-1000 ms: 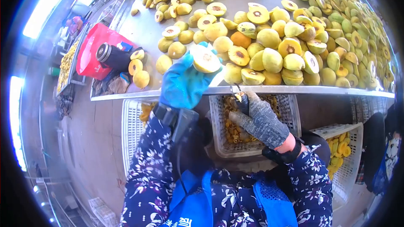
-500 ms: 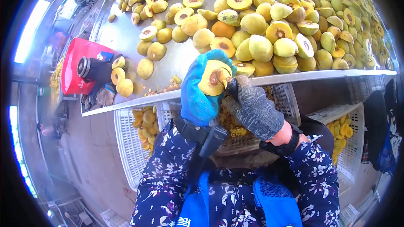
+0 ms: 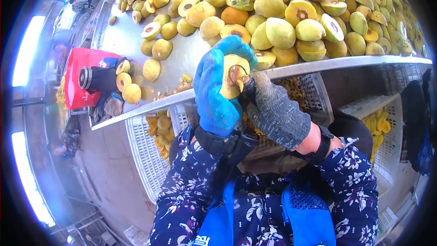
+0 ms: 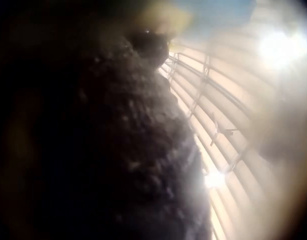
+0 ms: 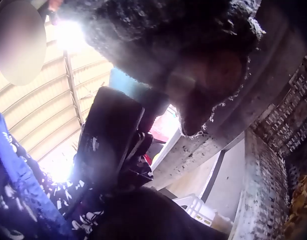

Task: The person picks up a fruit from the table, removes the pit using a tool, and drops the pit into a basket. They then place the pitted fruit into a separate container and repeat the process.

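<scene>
In the head view the left hand (image 3: 217,92), in a blue glove, grips a halved yellow fruit (image 3: 231,86), its cut face with a brown core turned toward the right hand. The right hand (image 3: 281,115), in a grey knitted glove, holds a dark-handled tool (image 3: 249,88) whose end touches the fruit's core. Both hands are close together at the table's front edge. The left wrist view is dark and blurred, with a knitted glove (image 4: 143,135) filling much of it. In the right wrist view the frayed grey glove (image 5: 188,55) hides the tool.
Halved fruits (image 3: 280,33) are heaped over the metal table (image 3: 182,51). A red bag (image 3: 82,78) and a dark flask (image 3: 102,79) lie at its left. White crates (image 3: 148,159) with fruit or peelings stand below the edge, and another crate (image 3: 395,141) is at right.
The left hand has come back from over the table to the right hand, its fruit now against the tool. Over the last half second both hands stay together while the view shifts slightly.
</scene>
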### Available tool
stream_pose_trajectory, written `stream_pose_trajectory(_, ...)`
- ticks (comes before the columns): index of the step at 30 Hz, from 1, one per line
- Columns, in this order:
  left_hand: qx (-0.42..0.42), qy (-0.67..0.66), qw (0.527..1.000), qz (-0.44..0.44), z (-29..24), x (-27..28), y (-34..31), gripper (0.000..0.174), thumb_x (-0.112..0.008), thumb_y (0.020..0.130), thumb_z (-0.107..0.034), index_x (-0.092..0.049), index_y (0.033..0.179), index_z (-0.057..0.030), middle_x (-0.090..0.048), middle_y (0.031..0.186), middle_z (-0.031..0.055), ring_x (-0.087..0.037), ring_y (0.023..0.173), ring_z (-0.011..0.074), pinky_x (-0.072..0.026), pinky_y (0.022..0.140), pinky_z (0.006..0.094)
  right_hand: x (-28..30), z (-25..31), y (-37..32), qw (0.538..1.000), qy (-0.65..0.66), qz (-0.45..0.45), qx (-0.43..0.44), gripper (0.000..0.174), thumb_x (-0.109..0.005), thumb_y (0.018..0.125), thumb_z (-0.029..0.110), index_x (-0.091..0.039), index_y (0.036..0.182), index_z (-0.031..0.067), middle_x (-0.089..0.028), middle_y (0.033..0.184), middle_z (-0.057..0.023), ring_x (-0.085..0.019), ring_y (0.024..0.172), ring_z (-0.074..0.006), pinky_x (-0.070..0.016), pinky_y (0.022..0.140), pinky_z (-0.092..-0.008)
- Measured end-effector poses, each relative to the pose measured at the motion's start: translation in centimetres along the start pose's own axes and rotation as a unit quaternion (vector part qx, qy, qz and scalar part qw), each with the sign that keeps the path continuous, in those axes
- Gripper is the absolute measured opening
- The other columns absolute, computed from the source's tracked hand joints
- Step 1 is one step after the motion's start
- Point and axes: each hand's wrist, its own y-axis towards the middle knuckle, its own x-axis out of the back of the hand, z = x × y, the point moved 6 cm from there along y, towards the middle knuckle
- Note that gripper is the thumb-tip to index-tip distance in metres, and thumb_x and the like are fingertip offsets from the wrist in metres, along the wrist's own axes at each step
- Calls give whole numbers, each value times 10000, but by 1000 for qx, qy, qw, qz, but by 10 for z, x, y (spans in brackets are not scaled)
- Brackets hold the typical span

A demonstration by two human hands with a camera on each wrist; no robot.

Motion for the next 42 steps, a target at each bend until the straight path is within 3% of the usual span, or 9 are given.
stream_pose_trajectory(3, -126, 234, 962, 56, -8, 2, -3, 383, -398, 984, -289, -525, 1136, 40, -608, 1041, 172, -607, 962, 275, -507, 882, 425, -4, 0, -1, 1000, 2, 4, -13, 241, -597, 876, 175, -477, 1050, 59, -625, 789, -233, -610, 790, -443, -491, 635, -507)
stream_pose_trajectory(10, -19, 59, 997, 34, -3, 4, -7, 360, -368, 986, -256, -530, 1108, 42, -605, 1027, 181, -613, 932, 276, -513, 863, 417, -7, -2, -6, 1000, 7, 20, -23, 251, -609, 861, 153, -463, 1038, 52, -625, 800, -227, -611, 799, -440, -495, 641, -489)
stream_pose_trajectory(12, -114, 275, 953, 60, -12, 0, -8, 377, -356, 989, -266, -531, 1110, 45, -610, 1014, 185, -619, 914, 281, -508, 869, 415, -7, -1, -8, 998, 28, 34, -34, 264, -627, 845, 137, -464, 1033, 48, -632, 831, -220, -618, 826, -427, -501, 663, -471)
stream_pose_trajectory(16, -113, 255, 960, 15, -14, 0, -10, 356, -390, 973, -239, -585, 1052, 49, -633, 972, 129, -614, 890, 209, -504, 805, 332, -8, -1, -10, 997, 53, 44, -37, 299, -648, 828, 124, -468, 1054, 45, -637, 856, -210, -624, 852, -412, -506, 690, -452)
stream_pose_trajectory(18, 45, 11, 999, 15, -1, 2, -10, 370, -400, 973, -256, -589, 1056, 51, -634, 992, 136, -613, 904, 208, -500, 804, 331, -10, -3, -12, 995, 60, 65, -52, 357, -670, 809, 120, -470, 1095, 44, -638, 889, -206, -625, 879, -406, -508, 715, -438)
stream_pose_trajectory(22, -54, 162, 983, 74, -7, 9, -4, 379, -419, 968, -272, -604, 1027, 53, -638, 984, 139, -617, 885, 214, -498, 796, 328, -8, -4, -17, 993, 74, 80, -53, 408, -684, 801, 137, -467, 1132, 39, -633, 905, -213, -621, 889, -413, -507, 723, -434)
stream_pose_trajectory(30, 193, 48, 960, 198, 1, 0, -7, 317, -545, 900, -232, -631, 976, 64, -657, 896, 136, -630, 828, 222, -501, 780, 323, -12, -5, -28, 984, 64, 159, -50, 471, -683, 804, 158, -467, 1193, 2, -638, 958, -179, -643, 903, -331, -506, 775, -406)
stream_pose_trajectory(40, 212, 52, 941, 260, 9, 0, -11, 332, -524, 911, -252, -643, 968, 52, -654, 923, 140, -629, 849, 219, -495, 810, 335, -15, -9, -35, 951, 198, 231, -59, 385, -674, 810, 120, -504, 1133, -3, -633, 883, -82, -643, 757, -177, -517, 667, -280)
stream_pose_trajectory(42, 183, 64, 945, 262, 7, -2, -11, 334, -514, 915, -250, -643, 975, 53, -652, 942, 141, -629, 849, 216, -496, 808, 338, -17, -7, -46, 834, 389, 312, -236, 326, -673, 816, 133, -516, 1075, 12, -610, 772, -77, -620, 564, -173, -508, 510, -253)
